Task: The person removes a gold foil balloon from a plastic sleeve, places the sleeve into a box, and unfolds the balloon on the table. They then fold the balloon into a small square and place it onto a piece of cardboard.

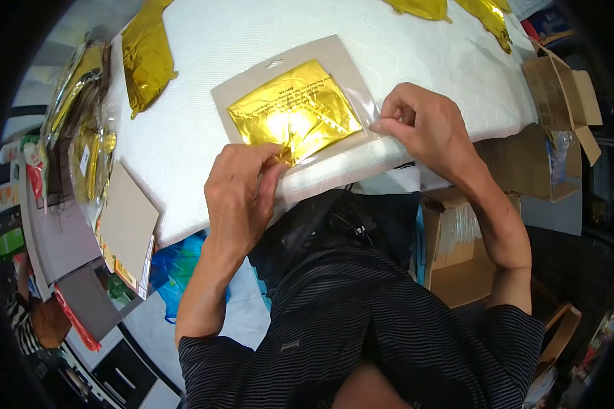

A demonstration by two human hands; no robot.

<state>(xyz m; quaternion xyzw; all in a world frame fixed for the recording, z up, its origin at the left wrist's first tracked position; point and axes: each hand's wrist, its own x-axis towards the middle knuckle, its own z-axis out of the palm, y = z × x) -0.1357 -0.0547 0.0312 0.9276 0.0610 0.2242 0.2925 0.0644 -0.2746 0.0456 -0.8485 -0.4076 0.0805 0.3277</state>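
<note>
A clear plastic bag (367, 114) lies on the white padded table, with a grey backing card (252, 80) and a folded gold foil balloon (297, 112) inside it. Dark warning print runs across the bag over the foil. My left hand (239, 194) pinches the near edge of the bag at its lower left corner, thumb against forefinger. At the right side, my right hand (426, 126) has the bag's clear edge between thumb and fingers. The card's hang hole points away from me.
Another gold foil balloon (147, 58) lies flat at the far left, and more gold foil (423, 7) at the far edge. Packed bags (92, 153) and grey cards (126, 218) are stacked on the left. Open cardboard boxes (556, 92) stand on the right and one (457, 269) below the table.
</note>
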